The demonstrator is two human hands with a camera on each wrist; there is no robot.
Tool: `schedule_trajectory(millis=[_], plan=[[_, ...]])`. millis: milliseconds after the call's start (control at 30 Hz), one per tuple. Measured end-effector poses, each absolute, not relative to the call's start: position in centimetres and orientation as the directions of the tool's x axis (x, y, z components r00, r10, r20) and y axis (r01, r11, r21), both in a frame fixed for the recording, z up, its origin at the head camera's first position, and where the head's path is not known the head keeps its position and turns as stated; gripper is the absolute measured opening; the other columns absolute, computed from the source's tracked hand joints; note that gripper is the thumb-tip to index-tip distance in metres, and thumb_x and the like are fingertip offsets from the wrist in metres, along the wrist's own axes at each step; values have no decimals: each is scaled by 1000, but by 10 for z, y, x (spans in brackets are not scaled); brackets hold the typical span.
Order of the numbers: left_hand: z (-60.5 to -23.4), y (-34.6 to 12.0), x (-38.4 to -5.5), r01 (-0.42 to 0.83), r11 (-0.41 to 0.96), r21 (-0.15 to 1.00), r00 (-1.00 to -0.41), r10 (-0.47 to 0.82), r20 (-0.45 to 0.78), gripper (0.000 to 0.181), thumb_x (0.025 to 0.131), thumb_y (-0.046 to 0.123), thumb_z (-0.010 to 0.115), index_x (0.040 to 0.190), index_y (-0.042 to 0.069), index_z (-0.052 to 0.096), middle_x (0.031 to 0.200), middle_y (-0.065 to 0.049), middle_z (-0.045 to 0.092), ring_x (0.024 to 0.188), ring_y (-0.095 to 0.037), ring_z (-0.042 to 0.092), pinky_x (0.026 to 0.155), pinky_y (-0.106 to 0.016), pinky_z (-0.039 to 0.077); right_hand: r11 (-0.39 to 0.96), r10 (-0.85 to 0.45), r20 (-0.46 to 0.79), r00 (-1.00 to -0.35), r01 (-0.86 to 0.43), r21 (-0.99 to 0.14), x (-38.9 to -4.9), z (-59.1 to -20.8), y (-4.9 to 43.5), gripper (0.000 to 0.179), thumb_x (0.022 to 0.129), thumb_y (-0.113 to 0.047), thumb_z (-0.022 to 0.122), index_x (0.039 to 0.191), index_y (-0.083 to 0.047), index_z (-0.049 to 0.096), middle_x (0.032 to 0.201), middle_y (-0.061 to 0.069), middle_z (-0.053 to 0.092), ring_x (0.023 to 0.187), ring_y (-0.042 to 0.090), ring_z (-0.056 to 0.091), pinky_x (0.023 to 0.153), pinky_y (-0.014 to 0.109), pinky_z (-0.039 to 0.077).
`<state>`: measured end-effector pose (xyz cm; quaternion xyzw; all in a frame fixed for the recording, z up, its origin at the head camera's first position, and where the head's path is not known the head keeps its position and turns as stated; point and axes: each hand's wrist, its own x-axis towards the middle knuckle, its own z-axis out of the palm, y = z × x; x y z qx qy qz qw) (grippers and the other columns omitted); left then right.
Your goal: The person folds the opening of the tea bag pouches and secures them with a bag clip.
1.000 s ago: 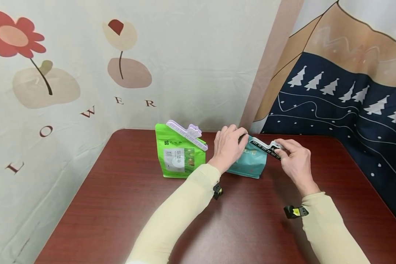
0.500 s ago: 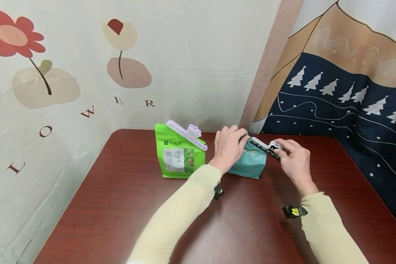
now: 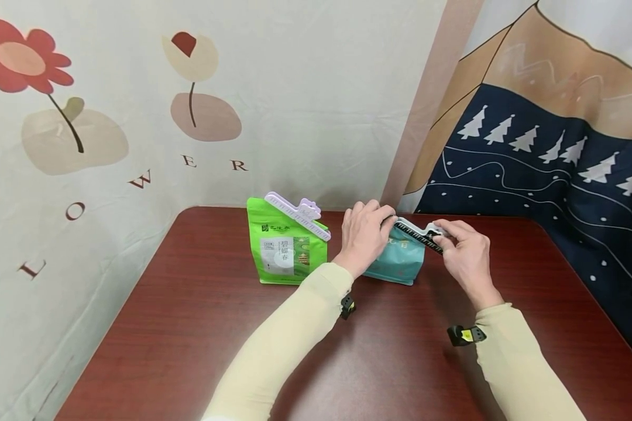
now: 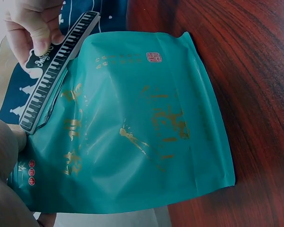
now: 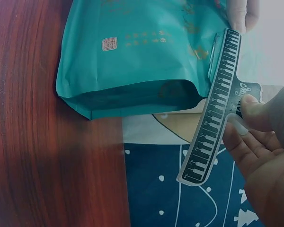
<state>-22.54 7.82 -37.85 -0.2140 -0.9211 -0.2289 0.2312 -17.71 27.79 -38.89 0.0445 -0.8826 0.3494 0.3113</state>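
A teal foil pouch (image 3: 400, 260) with gold lettering stands near the back of the table, partly hidden behind my left hand (image 3: 366, 237). That hand holds the pouch's upper left part between fingers and thumb. My right hand (image 3: 464, 257) pinches the handle of a black-and-white bag clip (image 5: 213, 113) printed with piano keys. The clip's bar (image 4: 59, 71) lies slanted along the pouch's folded top edge, one end close to the left fingers. In the right wrist view its other end sticks out past the pouch's side.
Left of the hands stands a bright green pouch (image 3: 284, 266) with a lilac clip (image 3: 297, 216) slanted across its top. A printed cloth (image 3: 316, 117) hangs behind the back edge of the dark red wooden table (image 3: 189, 351).
My right hand has shifted slightly left with the piano-key clip, bringing its bar farther along the teal pouch's top toward the left fingers. The left hand stays in place.
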Motion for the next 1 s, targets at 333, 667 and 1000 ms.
schedule_trajectory(millis=[333,667,1000], plan=[[-376,77,-226,517,787,336,-802,309,512,21,108,29,54,105,26,75,89,5,61,80,-18,48,72,-28,40,742,164,568,-806,-278,-610,-177,-388,275,24,88,10,74,111,3,77,105,21,73,85,33,68,69,-1,34],[-378,76,-226,532,784,321,-792,327,516,18,107,21,55,101,20,72,90,2,61,81,-21,49,76,-28,44,736,172,580,-796,-288,-613,-179,-388,270,25,88,11,74,111,4,77,105,21,74,83,29,66,68,-1,35],[-378,76,-228,540,776,325,-795,344,500,22,109,23,50,105,18,71,92,1,63,83,-20,49,76,-27,43,721,171,590,-789,-309,-621,-181,-388,266,25,87,11,74,111,3,78,104,20,74,82,31,66,68,2,37]])
